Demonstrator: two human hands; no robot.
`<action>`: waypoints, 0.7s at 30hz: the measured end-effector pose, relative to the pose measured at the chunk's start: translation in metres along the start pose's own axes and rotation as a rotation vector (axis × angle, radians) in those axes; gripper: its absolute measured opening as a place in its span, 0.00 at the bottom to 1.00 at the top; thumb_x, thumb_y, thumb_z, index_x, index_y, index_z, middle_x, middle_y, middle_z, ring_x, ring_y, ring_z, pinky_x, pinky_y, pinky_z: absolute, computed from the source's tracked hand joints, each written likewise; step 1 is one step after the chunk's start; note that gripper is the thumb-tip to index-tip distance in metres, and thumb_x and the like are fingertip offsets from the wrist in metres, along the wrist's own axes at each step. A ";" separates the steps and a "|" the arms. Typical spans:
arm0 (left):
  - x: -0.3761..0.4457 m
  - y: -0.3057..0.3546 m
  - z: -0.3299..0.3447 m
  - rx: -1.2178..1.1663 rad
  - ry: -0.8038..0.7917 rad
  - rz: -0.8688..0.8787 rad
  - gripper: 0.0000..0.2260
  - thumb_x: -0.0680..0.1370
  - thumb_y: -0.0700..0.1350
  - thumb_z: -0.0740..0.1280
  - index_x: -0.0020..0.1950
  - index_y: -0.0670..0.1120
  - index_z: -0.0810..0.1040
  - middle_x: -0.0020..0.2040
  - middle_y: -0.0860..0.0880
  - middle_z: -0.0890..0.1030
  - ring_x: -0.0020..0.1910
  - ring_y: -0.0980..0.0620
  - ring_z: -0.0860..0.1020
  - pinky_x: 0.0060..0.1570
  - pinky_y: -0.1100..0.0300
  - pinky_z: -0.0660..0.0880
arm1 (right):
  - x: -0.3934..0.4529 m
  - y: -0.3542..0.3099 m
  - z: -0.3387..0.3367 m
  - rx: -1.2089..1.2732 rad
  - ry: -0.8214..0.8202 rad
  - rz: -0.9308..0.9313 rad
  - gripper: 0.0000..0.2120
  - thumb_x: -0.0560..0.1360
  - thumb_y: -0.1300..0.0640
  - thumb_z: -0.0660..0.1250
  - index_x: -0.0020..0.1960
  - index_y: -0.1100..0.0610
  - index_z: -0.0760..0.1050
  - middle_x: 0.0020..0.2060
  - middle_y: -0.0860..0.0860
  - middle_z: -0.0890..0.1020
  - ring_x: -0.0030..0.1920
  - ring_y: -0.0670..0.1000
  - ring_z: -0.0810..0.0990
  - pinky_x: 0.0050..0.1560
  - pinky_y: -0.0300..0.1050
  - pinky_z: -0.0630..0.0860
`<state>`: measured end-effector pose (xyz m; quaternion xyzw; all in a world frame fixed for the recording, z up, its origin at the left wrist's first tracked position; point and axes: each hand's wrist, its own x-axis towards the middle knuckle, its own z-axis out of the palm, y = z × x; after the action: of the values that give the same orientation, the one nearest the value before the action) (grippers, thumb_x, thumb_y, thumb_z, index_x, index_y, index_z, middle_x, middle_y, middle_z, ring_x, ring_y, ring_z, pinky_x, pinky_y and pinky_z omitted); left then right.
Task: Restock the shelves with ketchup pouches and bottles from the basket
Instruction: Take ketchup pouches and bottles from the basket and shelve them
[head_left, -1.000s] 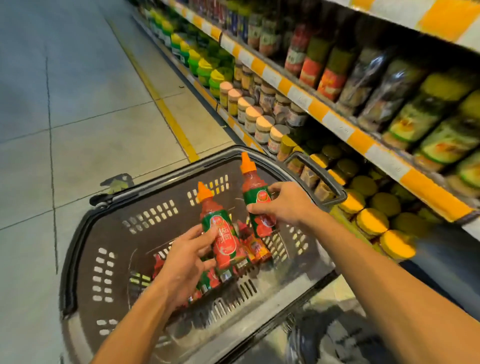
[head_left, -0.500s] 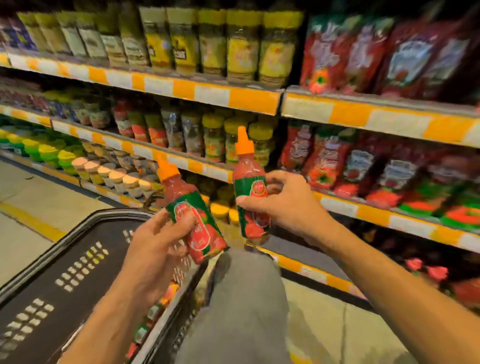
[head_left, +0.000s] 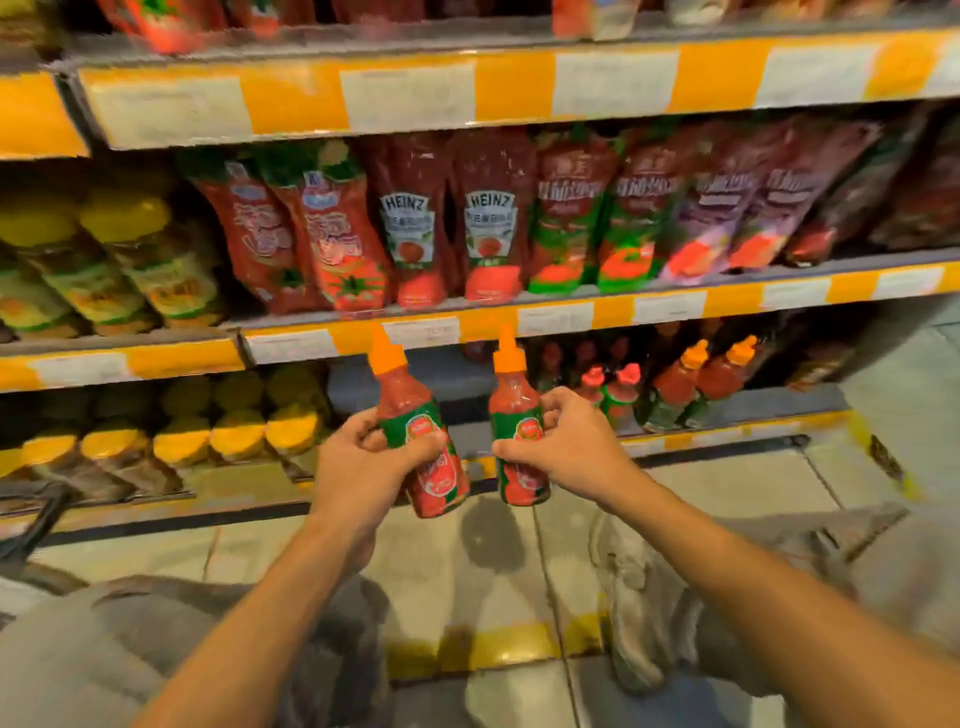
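We've got a ketchup bottle gripped in each hand: left hand (head_left: 363, 462) w/ left bottle (head_left: 421, 441) tilted, right hand (head_left: 561, 447) w/ right bottle (head_left: 517, 436) upright, both short of the bottom shelf (head_left: 727, 431). Next, probably: set them in the gap beside matching orange-capped bottles (head_left: 696, 384); shelf lip above (head_left: 415, 332) hangs close; pouches (head_left: 447, 228) further up

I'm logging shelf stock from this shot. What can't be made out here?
Head view only:
- Price tags: blurred, unreadable.
- Top shelf goods: cut off by the upper edge.
- Left bottle label: partly covered by left hand.
- Basket: out of frame.
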<state>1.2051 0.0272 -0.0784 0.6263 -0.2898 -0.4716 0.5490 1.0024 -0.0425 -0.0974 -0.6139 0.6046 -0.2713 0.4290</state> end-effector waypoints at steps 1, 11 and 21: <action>0.010 -0.016 0.010 0.039 -0.008 -0.025 0.20 0.67 0.37 0.80 0.56 0.46 0.79 0.44 0.50 0.87 0.42 0.53 0.85 0.38 0.57 0.82 | 0.005 0.014 -0.001 -0.007 0.027 0.021 0.25 0.59 0.47 0.84 0.43 0.48 0.70 0.33 0.41 0.76 0.30 0.36 0.76 0.30 0.33 0.70; 0.130 -0.108 0.053 0.325 -0.086 -0.010 0.24 0.65 0.41 0.83 0.56 0.50 0.75 0.49 0.50 0.85 0.44 0.57 0.84 0.49 0.56 0.82 | 0.073 0.116 0.020 0.020 0.111 0.138 0.27 0.60 0.48 0.84 0.51 0.51 0.72 0.45 0.50 0.82 0.47 0.53 0.83 0.52 0.59 0.80; 0.224 -0.153 0.075 0.436 -0.056 0.061 0.26 0.64 0.46 0.84 0.59 0.48 0.80 0.51 0.49 0.85 0.50 0.51 0.84 0.55 0.50 0.81 | 0.138 0.146 0.056 0.096 0.148 -0.001 0.26 0.65 0.53 0.83 0.57 0.52 0.73 0.48 0.47 0.83 0.48 0.45 0.83 0.49 0.44 0.82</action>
<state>1.1999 -0.1658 -0.2828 0.7079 -0.4187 -0.3982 0.4062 0.9926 -0.1512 -0.2747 -0.5713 0.6207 -0.3449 0.4116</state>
